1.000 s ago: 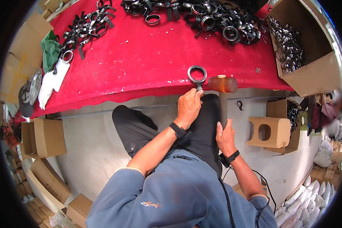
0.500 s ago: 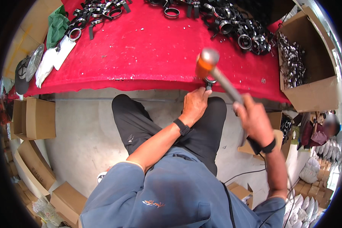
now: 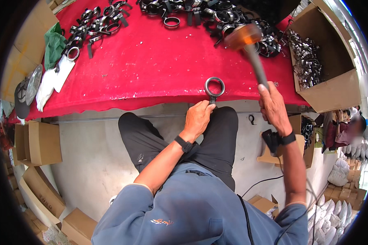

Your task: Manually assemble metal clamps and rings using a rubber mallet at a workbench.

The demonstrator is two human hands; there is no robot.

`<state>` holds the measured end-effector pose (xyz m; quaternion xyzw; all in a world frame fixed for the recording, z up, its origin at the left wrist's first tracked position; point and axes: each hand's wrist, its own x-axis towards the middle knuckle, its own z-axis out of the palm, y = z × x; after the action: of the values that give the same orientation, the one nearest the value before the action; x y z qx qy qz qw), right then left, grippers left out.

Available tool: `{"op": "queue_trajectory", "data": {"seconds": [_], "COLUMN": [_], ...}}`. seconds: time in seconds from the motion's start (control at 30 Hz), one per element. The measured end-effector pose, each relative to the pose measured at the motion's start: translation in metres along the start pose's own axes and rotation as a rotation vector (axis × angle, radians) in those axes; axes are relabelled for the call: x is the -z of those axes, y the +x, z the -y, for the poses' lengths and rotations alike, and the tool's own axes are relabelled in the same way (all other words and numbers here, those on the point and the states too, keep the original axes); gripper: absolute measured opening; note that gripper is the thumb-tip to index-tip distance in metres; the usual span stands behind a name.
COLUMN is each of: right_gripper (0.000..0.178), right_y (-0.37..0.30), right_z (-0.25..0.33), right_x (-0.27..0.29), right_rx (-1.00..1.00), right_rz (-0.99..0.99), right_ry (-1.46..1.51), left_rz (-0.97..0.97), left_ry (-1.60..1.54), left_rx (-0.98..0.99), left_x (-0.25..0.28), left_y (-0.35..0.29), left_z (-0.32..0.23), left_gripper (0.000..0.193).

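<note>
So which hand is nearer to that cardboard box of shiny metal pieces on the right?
The right hand, gripping a hammer: it is left of the box, closer to the body. The left hand, holding a ring, is farther left.

Red cloth (image 3: 151, 67) lies open nearby from 9 to 11 o'clock of the ring (image 3: 213, 96) in the left hand (image 3: 197, 119), with room for passage. Farther out, a tangled heap (image 3: 95, 29) blocks 10 o'clock and a larger heap (image 3: 222, 17) 12. A blurred hammer (image 3: 254, 59) bars 1 to 2, the right hand (image 3: 274, 107) occupies 4, and a carton (image 3: 333, 89) walls off 3.
</note>
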<state>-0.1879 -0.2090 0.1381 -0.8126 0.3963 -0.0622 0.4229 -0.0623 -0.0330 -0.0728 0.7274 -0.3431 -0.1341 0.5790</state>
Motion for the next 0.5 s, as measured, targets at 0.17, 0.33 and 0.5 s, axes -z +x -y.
{"op": "queue_trajectory", "data": {"seconds": [0.17, 0.33, 0.5], "right_gripper": [0.044, 0.045, 0.046], "right_y": [-0.057, -0.092, -0.106], "right_z": [-0.022, -0.060, -0.054], "right_x": [-0.016, -0.034, -0.059], "right_rx": [0.190, 0.189, 0.175], "right_rz": [-0.249, -0.148, 0.068], "right_ry": [0.678, 0.864, 1.055], "left_rz": [0.157, 0.089, 0.109], "left_ry": [0.010, -0.041, -0.065], "left_rx": [-0.029, -0.565, -0.843], "left_x": [0.014, 0.032, 0.027], "left_y": [-0.008, -0.013, -0.009], "left_z": [-0.008, -0.040, -0.062], "left_gripper": [0.012, 0.039, 0.047]}}
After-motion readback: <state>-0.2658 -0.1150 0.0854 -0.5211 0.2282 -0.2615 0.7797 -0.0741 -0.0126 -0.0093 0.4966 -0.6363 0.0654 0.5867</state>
